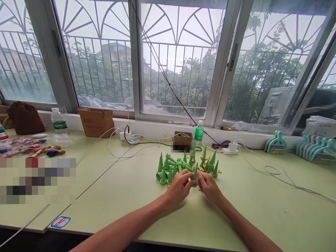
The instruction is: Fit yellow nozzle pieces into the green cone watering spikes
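Observation:
Both hands meet over the middle of the table, in front of a cluster of green cone-shaped plastic watering spikes [163, 175]. My left hand [181, 183] is closed around one green watering spike [195, 173], which points upward. Against the right side of that same spike, my right hand [208, 182] is pinched; whatever small part lies between its fingertips is hidden. Small yellow valve pieces [219, 172] stick out of some spikes at the right of the cluster. Several spikes stand on their wide ends, while others lie on their sides in a heap [181, 162].
Behind the cluster stand a small cardboard box [183, 137] and a green-labelled bottle [199, 133]. White cables and a power strip [230, 151] run along the windowsill. Teal hangers [277, 143] are at the right. A larger carton [96, 122] stands back left.

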The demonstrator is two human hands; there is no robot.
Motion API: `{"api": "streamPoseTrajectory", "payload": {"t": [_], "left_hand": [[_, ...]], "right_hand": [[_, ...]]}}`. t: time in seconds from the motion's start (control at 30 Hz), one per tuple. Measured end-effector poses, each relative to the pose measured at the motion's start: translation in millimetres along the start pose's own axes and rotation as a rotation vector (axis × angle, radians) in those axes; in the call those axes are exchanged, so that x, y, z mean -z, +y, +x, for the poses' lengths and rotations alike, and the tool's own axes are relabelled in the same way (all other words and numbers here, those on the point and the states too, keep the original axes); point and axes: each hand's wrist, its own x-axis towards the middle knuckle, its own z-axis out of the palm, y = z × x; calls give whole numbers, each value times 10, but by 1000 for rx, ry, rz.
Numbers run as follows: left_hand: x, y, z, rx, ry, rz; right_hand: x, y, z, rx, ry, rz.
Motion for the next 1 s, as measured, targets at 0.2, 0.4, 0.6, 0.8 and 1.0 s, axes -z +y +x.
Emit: {"api": "streamPoseTrajectory", "payload": {"t": [0.2,0.4,0.6,0.8,1.0], "left_hand": [[16,26,1,-24,-14,76],[-22,18,5,46,7,-25],[-39,19,16,129,-6,-192],[-29,-20,40,271,-88,-443],[29,-21,62,488,-219,-726]], "right_hand": [[-1,19,-2,-2,2,8],[12,18,-3,10,-10,-4],[31,27,-5,29,-22,-9],[35,0,-4,58,-1,-53],[43,-80,-17,119,3,-87]]}}
